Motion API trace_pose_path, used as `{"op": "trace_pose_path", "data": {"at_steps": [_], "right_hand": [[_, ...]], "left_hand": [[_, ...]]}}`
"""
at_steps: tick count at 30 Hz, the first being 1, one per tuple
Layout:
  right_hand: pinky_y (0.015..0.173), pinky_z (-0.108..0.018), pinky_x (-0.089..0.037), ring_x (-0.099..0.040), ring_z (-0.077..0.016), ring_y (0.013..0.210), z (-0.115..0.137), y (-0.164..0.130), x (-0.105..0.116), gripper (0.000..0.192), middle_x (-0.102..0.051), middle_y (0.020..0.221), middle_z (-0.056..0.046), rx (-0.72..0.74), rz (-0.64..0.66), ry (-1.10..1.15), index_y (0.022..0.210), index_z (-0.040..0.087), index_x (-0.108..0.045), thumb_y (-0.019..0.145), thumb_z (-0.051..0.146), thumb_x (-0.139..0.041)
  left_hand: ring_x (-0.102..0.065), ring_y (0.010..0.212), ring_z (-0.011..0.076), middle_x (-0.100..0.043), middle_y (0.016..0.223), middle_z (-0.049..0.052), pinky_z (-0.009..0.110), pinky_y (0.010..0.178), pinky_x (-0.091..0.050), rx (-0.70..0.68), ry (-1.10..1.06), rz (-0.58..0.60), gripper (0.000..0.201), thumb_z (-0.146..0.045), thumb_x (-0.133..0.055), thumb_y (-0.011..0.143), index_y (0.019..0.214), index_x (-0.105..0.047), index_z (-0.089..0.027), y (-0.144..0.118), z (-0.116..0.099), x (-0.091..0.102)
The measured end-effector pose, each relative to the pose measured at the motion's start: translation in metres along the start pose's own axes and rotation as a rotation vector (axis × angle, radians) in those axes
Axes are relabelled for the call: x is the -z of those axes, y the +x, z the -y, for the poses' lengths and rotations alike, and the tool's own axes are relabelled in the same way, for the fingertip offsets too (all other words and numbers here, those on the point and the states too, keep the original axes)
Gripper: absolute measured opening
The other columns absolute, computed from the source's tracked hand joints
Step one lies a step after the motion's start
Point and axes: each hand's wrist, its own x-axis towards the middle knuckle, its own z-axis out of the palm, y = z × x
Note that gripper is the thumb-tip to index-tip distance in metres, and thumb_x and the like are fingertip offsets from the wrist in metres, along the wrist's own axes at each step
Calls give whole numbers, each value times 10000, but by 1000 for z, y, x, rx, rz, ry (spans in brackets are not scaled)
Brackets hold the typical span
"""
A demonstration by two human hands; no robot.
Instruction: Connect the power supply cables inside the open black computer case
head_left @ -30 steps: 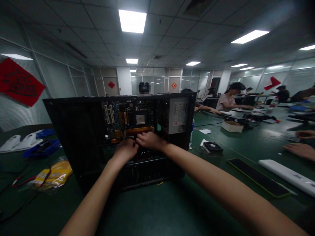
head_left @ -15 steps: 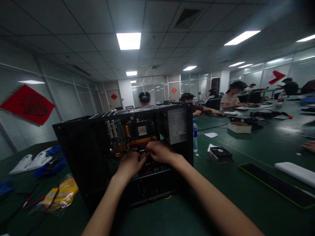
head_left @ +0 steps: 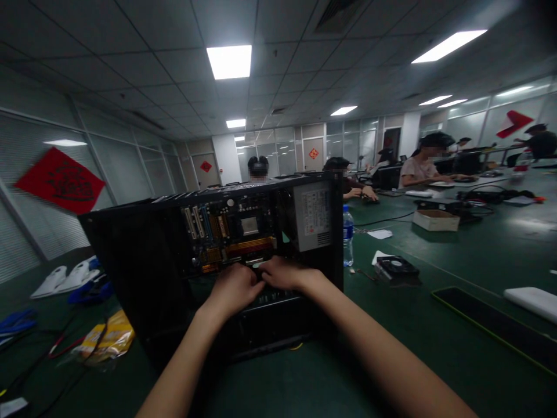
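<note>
The computer case (head_left: 143, 273) is standing on the green table (head_left: 435, 255), right in front of the person, with its open side facing them. Inside the case, a green and orange motherboard (head_left: 230, 232) is sitting against the back wall. A grey power box (head_left: 314, 216) with a white sticker is sitting in the top right corner of the case.

The left hand (head_left: 235, 288) is reaching into the case, just under the motherboard. Its fingers are curling down and in, but what they are pinching is hiding behind the hand, so I cannot tell if they are holding anything. The right hand (head_left: 285, 274) is reaching in beside it, and the two hands are touching. Its fingers are lying close together and pointing left, pressing near the bottom edge of the motherboard. I cannot tell if they are gripping something either.

Just right of the case, a water bottle (head_left: 347, 232) is standing upright. A little further right of the case, a small black fan (head_left: 395, 267) is lying flat on the table. Far right of the case, a long black bar with a yellow edge (head_left: 491, 325) is lying on the table. To the left of the case, a yellow bag (head_left: 107, 339) is lying with some wires near it, and white and blue things are sitting further back.

Behind the case, other people are sitting at tables, and a red paper square (head_left: 61, 181) is hanging on the wall to the left.
</note>
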Motion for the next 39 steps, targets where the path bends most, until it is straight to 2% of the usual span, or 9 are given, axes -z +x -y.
{"op": "trace_pose_path", "data": {"at_steps": [4, 7, 10, 12, 17, 24, 31, 34, 39], "right_hand": [[693, -290, -493, -703, -262, 929, 1, -2, -6, 290, -717, 1057, -197, -214, 328, -115, 1097, 84, -709, 900, 176, -518], [754, -344, -518, -699, -323, 959, 1, -2, -8, 288, -710, 1036, -248, -248, 393, -163, 1066, 22, -719, 860, 193, -614], [806, -369, -521, -680, -341, 1013, 0, -2, -8, 379, -694, 1107, -237, -228, 400, -165, 1143, 43, -695, 848, 280, -663], [829, -367, -516, -667, -331, 1044, -1, -2, -8, 396, -683, 1160, -204, -176, 352, -149, 1180, 92, -684, 866, 330, -640], [782, -282, -501, -680, -254, 998, 1, 1, -6, 298, -702, 1147, -136, -86, 86, -43, 1103, 162, -715, 906, 313, -549], [631, -239, -444, -696, -219, 817, 8, 5, 7, 261, -747, 939, -103, -155, -190, 160, 992, 151, -739, 875, 248, -527], [813, -254, -453, -664, -189, 958, 4, 3, 8, 284, -728, 1041, -103, 30, -437, 292, 1027, 143, -707, 923, 156, -443], [729, -235, -429, -650, -163, 799, 4, 3, 7, 308, -721, 871, -72, 25, -487, 327, 914, 147, -687, 988, 237, -402], [629, -222, -353, -526, -120, 624, 3, 2, 6, 424, -576, 651, -5, 83, -575, 445, 710, 153, -578, 1011, 362, -365]], "left_hand": [[-632, 670, 183, -711, 724, 81, 271, 604, -372, -72, -122, 24, 441, -431, -457, 928, 674, -718, -182, 3, 4, -4], [-651, 787, 184, -716, 833, 70, 262, 686, -425, -168, -192, -52, 386, -373, -430, 959, 813, -736, -190, 2, 5, -4], [-650, 951, 196, -700, 1062, 63, 283, 816, -471, -249, -238, -144, 316, -327, -456, 957, 1176, -663, -232, -1, 3, -2], [-633, 1032, 207, -663, 1173, 73, 315, 896, -481, -289, -226, -190, 393, -320, -465, 955, 1329, -556, -240, -2, 2, -1], [-592, 1143, 236, -593, 1278, 103, 374, 973, -493, -408, -156, -296, 434, -288, -520, 921, 1350, -524, -226, -4, 2, 2], [-577, 1157, 279, -598, 1269, 136, 450, 971, -491, -466, -10, -534, 482, -266, -539, 901, 1379, -490, -231, -4, 3, 2], [-495, 1282, 267, -561, 1354, 134, 422, 1059, -419, -536, -48, -628, 516, -288, -572, 886, 1381, -453, -209, -7, 3, 4], [-546, 1220, 269, -611, 1292, 132, 425, 1049, -404, -432, -102, -718, 425, -378, -483, 923, 1299, -520, -184, -10, 9, 4], [-640, 1005, 220, -690, 1061, 102, 329, 889, -490, 103, -542, -894, 509, -460, -205, 981, 1011, -623, -173, -10, 22, 5]]}}
